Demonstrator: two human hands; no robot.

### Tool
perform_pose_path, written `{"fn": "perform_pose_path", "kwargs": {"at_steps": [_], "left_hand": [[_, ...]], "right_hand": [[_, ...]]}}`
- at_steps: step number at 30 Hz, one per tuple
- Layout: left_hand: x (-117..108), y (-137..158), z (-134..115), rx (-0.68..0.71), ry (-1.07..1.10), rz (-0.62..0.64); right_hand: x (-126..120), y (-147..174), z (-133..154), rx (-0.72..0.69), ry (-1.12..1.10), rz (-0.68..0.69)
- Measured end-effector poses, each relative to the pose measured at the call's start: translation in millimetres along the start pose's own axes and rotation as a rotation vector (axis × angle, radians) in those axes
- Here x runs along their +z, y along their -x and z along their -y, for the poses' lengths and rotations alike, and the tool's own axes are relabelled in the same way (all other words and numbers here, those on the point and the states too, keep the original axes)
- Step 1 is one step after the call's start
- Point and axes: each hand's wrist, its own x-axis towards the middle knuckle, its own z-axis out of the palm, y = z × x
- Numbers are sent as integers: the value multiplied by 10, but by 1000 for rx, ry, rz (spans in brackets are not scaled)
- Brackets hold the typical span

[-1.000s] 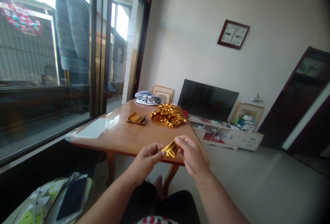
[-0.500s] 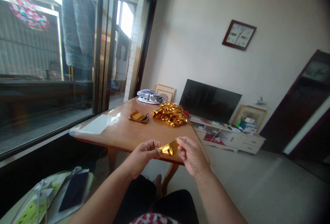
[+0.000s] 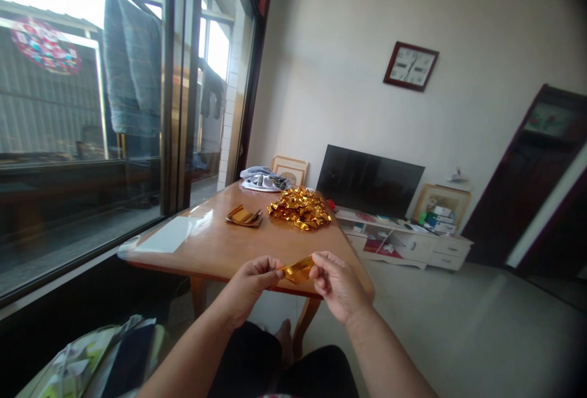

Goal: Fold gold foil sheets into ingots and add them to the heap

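Observation:
A small piece of shiny gold foil paper point(image 3: 297, 271), partly folded, is stretched between my two hands above the near edge of the table. My left hand point(image 3: 257, 280) pinches its left end between thumb and fingers. At the opposite end, my right hand point(image 3: 334, 282) grips the foil paper with thumb and forefinger, the other fingers curled. Beyond my hands a heap of folded gold foil pieces point(image 3: 300, 207) lies on the wooden table point(image 3: 215, 250). To its left sits a short stack of flat gold paper sheets point(image 3: 244, 216).
A white sheet point(image 3: 167, 235) lies at the table's left end, and folded cloth point(image 3: 262, 179) at the far end. Behind stands a television point(image 3: 370, 176) on a white cabinet point(image 3: 417, 248). Lower left, a dark flat object point(image 3: 131, 355) rests among bags beside me.
The foil paper between my hands has turned and looks narrower and flatter, its raised curved fold no longer showing. My hands sit slightly lower in view. The camera has shifted a little.

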Motion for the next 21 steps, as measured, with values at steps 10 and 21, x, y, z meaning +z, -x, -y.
{"fn": "perform_pose_path", "kwargs": {"at_steps": [10, 21], "left_hand": [[-17, -32, -17, -1, -47, -15], [-17, -93, 37, -34, -52, -71]], "right_hand": [[-32, -26, -54, 31, -43, -28], [9, 14, -41, 50, 23, -17]]}}
